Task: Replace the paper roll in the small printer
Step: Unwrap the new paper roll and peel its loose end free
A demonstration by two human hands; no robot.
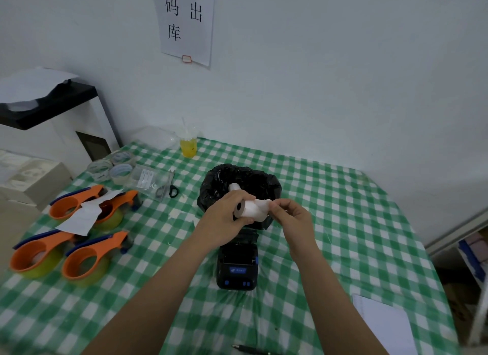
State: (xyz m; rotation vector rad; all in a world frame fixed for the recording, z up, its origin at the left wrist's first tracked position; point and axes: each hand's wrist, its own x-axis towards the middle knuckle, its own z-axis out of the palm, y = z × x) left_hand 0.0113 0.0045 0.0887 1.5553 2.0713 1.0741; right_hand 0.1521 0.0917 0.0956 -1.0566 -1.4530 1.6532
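A white paper roll (250,210) with a dark core hole is held in the air above the small black printer (237,265). My left hand (224,217) is wrapped around the roll's left end. My right hand (287,217) pinches the loose paper end at the roll's right side. The printer lies on the green checked tablecloth (330,222) with its lid open, directly below my hands. Behind it stands a bin lined with a black bag (253,180), and another white roll (234,187) pokes up inside it.
Several orange tape dispensers (79,259) and a paper slip lie at the left. Scissors (169,189), clear tape rolls (118,167) and a yellow drink cup (188,146) sit farther back. A white notepad (383,325) and a pen (250,349) lie near the front edge.
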